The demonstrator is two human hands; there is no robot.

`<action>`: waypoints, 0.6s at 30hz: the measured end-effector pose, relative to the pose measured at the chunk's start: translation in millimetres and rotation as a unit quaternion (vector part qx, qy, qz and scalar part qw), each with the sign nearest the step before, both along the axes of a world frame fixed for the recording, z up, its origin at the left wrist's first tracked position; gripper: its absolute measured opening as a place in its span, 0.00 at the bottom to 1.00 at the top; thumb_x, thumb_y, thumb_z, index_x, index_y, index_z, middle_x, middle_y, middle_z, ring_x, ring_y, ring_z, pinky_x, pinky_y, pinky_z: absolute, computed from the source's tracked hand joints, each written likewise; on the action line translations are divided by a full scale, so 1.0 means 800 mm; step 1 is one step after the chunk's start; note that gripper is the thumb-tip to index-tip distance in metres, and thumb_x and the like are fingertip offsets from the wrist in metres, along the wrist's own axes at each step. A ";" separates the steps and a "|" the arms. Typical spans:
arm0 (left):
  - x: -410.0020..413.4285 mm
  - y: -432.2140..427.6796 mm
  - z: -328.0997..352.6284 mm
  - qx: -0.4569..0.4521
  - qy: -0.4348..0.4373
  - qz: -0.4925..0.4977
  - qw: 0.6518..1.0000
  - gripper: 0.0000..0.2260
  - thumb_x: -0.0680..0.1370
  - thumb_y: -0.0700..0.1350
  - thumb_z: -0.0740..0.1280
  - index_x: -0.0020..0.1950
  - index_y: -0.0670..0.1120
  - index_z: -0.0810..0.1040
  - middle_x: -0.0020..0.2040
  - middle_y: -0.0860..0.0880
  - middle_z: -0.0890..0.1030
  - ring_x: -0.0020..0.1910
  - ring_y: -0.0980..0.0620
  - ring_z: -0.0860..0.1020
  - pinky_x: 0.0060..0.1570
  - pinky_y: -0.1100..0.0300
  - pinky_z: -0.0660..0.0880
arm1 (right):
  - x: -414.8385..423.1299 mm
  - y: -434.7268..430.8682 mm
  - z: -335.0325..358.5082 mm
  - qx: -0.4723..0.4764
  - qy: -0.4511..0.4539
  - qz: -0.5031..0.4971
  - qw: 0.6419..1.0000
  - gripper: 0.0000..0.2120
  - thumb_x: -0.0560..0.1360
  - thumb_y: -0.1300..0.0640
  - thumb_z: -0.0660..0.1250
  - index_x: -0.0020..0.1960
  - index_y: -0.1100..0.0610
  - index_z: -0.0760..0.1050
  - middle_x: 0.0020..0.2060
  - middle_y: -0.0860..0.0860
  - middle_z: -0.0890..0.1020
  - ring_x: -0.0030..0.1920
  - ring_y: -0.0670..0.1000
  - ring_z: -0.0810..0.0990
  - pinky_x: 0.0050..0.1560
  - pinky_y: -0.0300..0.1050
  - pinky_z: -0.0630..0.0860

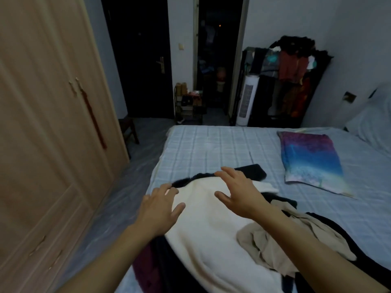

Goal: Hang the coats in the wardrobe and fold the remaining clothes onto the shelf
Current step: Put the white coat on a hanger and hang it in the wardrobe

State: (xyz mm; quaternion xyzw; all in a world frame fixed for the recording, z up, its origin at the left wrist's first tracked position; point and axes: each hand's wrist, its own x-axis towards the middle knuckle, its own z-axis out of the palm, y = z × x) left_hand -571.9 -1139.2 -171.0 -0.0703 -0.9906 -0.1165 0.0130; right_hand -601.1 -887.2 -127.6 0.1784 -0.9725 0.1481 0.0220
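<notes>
Lying lengthwise away from the camera, cream coat (203, 229), collar (184, 181) seemingly farthest.

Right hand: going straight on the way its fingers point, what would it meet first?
Probably the dark fur collar of the cream coat, just beyond the right hand; its height above the cloth is unclear.

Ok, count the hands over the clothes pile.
2. The left hand is at the left edge of the cream coat; the right hand is above its dark collar. Both are open.
</notes>
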 end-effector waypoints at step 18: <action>-0.139 0.006 -0.115 0.029 -0.073 0.076 0.994 0.22 0.81 0.62 0.57 0.71 0.52 0.68 0.70 0.53 0.68 0.65 0.48 0.70 0.64 0.47 0.68 | -0.173 -0.003 -0.103 0.034 -0.084 0.033 0.995 0.27 0.80 0.43 0.60 0.77 0.46 0.59 0.78 0.49 0.58 0.76 0.53 0.59 0.71 0.54 0.62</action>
